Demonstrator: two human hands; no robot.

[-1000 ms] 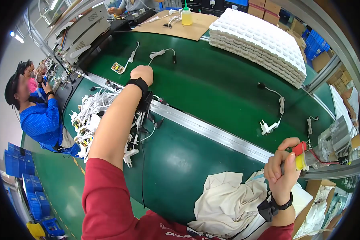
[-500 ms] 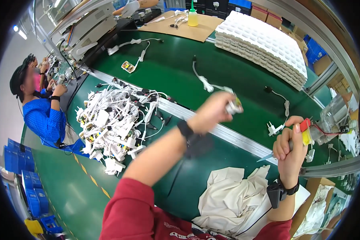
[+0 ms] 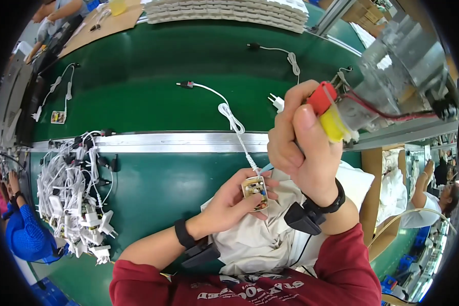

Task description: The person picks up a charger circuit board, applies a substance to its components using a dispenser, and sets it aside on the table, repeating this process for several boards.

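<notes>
My left hand [image 3: 228,203] is closed around a small open charger housing [image 3: 255,193], its circuit board facing up. A white cable [image 3: 231,118] runs from that housing across the metal rail to a black connector on the green belt. My right hand [image 3: 307,145], raised to the right, is wrapped round a hand tool [image 3: 323,99] with a red and yellow upper end. Its light-blue tip shows below the fingers, beside the board; I cannot tell whether they touch. Crumpled cream cloth [image 3: 250,245] lies under my left hand.
A heap of white chargers and cables [image 3: 79,199] lies at the left. More corded units, one with an exposed board [image 3: 58,117], rest on the belt. White trays [image 3: 224,18] are stacked at the back. Clear plastic with wires [image 3: 392,71] stands at the right, near a cardboard box [image 3: 372,178].
My left hand has drawn the charger housing from the belt toward me, over the cloth, its cable trailing. The right hand still grips the tool and is now close to the board. The view has turned right.
</notes>
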